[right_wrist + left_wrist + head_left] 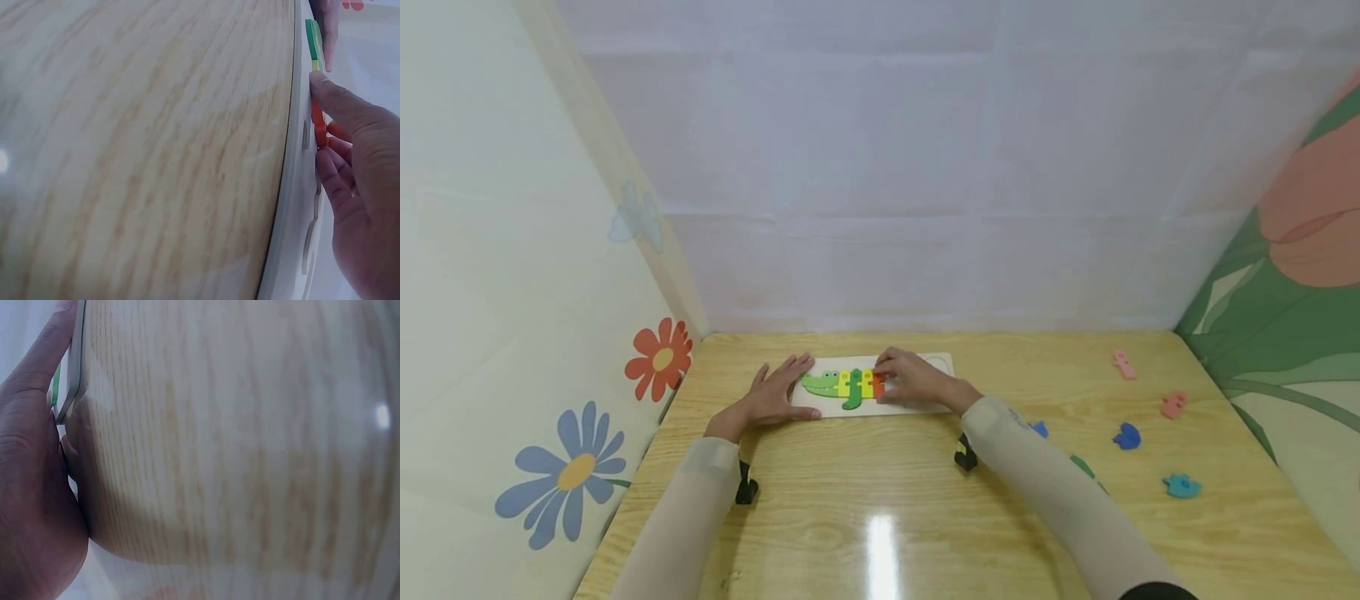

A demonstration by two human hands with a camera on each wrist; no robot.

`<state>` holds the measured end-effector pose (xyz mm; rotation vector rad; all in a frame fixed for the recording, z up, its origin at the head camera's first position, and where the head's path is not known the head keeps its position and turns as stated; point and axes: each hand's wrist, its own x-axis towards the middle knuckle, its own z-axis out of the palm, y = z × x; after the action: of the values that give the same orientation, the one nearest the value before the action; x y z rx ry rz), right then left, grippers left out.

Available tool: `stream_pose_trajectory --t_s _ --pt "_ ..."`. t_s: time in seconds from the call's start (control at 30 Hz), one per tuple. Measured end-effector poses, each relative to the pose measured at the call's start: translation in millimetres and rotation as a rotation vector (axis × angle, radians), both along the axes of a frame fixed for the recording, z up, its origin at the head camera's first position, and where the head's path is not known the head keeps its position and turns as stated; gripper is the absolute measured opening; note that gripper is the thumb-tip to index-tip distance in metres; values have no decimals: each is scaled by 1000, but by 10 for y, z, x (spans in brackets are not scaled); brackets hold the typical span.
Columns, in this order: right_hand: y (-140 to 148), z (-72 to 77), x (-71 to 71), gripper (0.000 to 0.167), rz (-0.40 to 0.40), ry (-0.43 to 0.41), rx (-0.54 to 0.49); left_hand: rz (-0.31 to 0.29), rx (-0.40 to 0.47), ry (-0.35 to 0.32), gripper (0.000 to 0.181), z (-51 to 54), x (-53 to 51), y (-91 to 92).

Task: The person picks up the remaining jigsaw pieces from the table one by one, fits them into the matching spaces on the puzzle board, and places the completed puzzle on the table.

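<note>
A white puzzle board (880,409) lies near the back of the table. Set in it from the left are a green crocodile head (820,382), a yellow piece (844,383), a green piece with a leg (854,390), another yellow piece (867,383) and an orange puzzle piece (878,386). My left hand (769,396) rests on the board's left end, fingers spread and thumb along the near edge. With thumb and fingers my right hand (917,381) pinches the orange piece, seen edge-on in the right wrist view (320,128). Part of the board's right side is hidden under that hand.
Loose pieces lie on the right of the table: pink ones (1123,364), a dark blue one (1127,436) and a teal one (1182,486). Beside the right sleeve, a blue piece (1039,428) and a green piece (1082,465) are partly hidden. Cloth walls border the table.
</note>
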<state>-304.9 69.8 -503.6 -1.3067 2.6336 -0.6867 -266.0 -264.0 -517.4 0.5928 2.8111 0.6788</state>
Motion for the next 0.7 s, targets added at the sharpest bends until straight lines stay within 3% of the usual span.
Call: stream_pose_trajectory --t_s 0.4,0.7 --pt "18 -6 24 61 -12 -23 -21 2 -12 -7 113 17 -4 -16" --pt "88 5 19 62 -9 6 -67 -7 -16 6 112 -30 -23 -21"
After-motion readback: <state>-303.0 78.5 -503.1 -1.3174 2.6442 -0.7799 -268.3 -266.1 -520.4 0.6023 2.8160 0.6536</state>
